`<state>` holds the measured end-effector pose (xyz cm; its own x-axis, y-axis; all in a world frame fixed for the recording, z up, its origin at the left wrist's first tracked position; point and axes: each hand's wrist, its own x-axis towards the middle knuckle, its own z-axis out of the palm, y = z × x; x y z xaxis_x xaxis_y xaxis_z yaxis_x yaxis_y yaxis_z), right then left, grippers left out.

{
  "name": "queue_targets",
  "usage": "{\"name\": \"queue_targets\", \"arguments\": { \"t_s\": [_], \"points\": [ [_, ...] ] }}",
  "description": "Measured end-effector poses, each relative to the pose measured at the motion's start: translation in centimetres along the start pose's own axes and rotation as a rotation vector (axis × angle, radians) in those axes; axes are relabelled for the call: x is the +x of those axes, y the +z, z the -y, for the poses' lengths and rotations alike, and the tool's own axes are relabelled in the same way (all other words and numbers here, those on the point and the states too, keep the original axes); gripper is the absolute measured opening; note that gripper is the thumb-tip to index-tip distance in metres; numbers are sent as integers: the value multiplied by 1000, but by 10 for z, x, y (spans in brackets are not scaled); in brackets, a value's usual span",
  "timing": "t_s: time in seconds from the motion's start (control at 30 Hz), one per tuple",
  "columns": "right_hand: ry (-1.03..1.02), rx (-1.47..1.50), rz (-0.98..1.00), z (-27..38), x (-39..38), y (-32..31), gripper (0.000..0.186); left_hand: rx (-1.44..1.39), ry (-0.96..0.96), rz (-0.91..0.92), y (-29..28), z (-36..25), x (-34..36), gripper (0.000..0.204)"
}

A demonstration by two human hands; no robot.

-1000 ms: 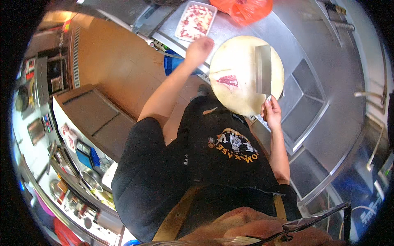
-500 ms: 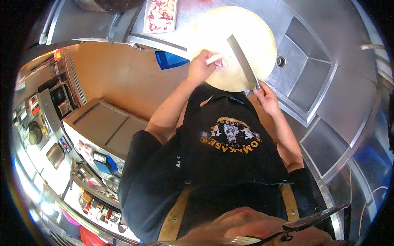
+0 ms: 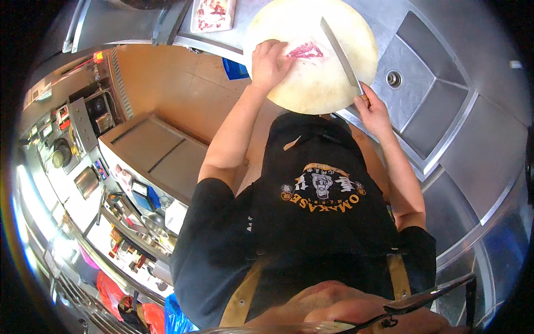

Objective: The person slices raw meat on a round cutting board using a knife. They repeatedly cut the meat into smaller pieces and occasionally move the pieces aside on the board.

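On the round, pale cutting board point(image 3: 300, 97) lies a strip of raw meat point(image 3: 307, 50), red with white fat, pointing away to the right. My left hand point(image 3: 270, 64) rests on the board at the meat's left end, thumb and fingertips closed around that end; the exact grip is partly hidden. In my right hand point(image 3: 372, 111) is the handle of a long kitchen knife point(image 3: 340, 51), held at the board's near right edge. Its blade slants up and left across the board, to the right of the meat and apart from it.
A white tray of cut meat pieces point(image 3: 212, 15) stands on the steel counter beyond the board's left side. To the right is a steel sink point(image 3: 414, 83) with a drain. Below the counter at left sits a blue container point(image 3: 236, 69). A low cabinet point(image 3: 150, 150) stands behind on the left.
The meat, earlier lifted in my left hand with a pale side showing, now lies with its red side visible. The knife has turned so its blade looks narrower. The whole view has shifted slightly.
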<state>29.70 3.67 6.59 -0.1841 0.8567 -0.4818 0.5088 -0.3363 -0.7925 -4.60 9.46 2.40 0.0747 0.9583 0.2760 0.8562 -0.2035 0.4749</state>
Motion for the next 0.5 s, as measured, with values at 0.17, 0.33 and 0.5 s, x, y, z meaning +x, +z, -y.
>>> {"name": "queue_targets", "arguments": {
  "t_s": [0.17, 0.33, 0.5],
  "points": [
    [-126, -262, -19, 45, -3, 3, 37, -147, 280, -54, 25, -18, 7, 27],
    [-247, -473, 9, 44, -19, -17, 36, -120, 279, 19, 52, -11, 17, 26],
    [-217, -470, 50, 43, -11, -23, 36, -104, 275, 29, 54, -9, 17, 27]
  ]
}}
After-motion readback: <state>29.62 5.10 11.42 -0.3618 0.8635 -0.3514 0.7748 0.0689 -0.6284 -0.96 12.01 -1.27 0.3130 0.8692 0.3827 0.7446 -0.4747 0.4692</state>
